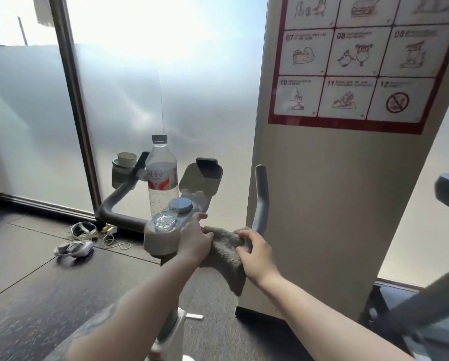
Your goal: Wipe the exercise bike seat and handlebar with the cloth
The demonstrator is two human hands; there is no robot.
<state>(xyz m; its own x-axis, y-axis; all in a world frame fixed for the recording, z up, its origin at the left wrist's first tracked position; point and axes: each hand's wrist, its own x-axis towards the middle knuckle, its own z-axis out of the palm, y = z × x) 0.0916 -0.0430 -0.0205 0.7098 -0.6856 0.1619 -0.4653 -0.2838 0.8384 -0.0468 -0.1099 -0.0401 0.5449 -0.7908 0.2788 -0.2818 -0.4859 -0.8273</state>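
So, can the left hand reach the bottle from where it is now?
Probably yes. The left hand rests beside the console, and the bottle stands just ahead of it with nothing between, though this hand touches the cloth.
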